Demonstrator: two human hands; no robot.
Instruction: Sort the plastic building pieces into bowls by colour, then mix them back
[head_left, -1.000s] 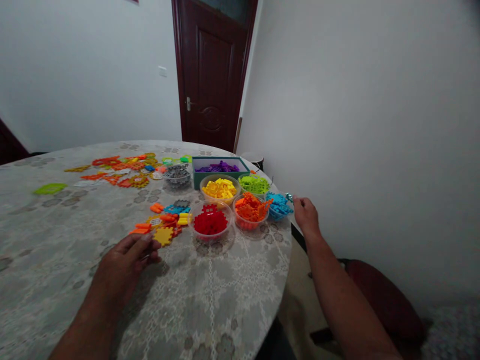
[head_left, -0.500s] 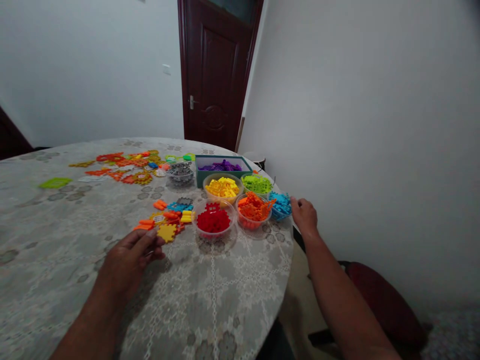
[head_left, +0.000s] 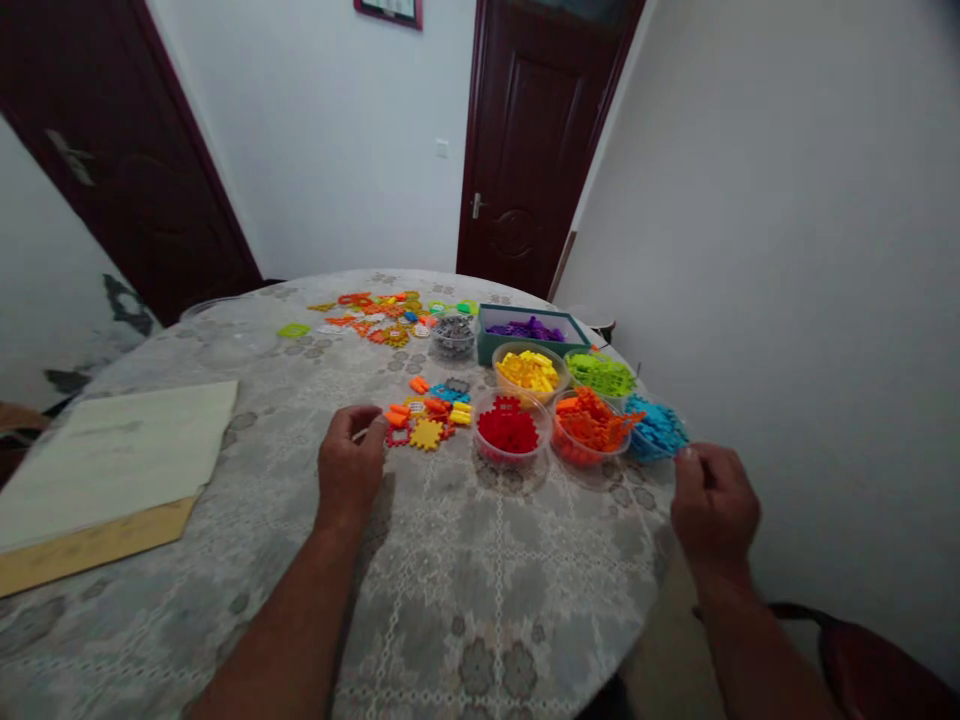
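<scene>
My left hand (head_left: pixel 351 462) is at the left edge of a small mixed pile of plastic building pieces. Its thumb and fingers are drawn together beside an orange piece (head_left: pixel 397 415); anything between them is hidden. A yellow notched square piece (head_left: pixel 427 434) and a red one (head_left: pixel 398 436) lie close by. On the far right, my right hand (head_left: pixel 716 500) is closed, its fingertips by the rim of the bowl of blue pieces (head_left: pixel 658 430). What it may hold does not show. A bowl of orange pieces (head_left: pixel 591 425) and a bowl of red pieces (head_left: pixel 508 430) stand between my hands.
Behind are bowls of yellow (head_left: pixel 529 371), lime green (head_left: pixel 601 375) and grey pieces (head_left: pixel 453 335), plus a green box (head_left: pixel 487 345) with purple pieces. Loose pieces (head_left: pixel 386 320) are scattered farther back. Pale sheets (head_left: pixel 120 455) lie left. The round table's edge curves past my right hand.
The view has swung left, bringing the sheets and a second door into sight. My right hand has come back slightly from the blue bowl; my left hand has shifted to the pile's left side.
</scene>
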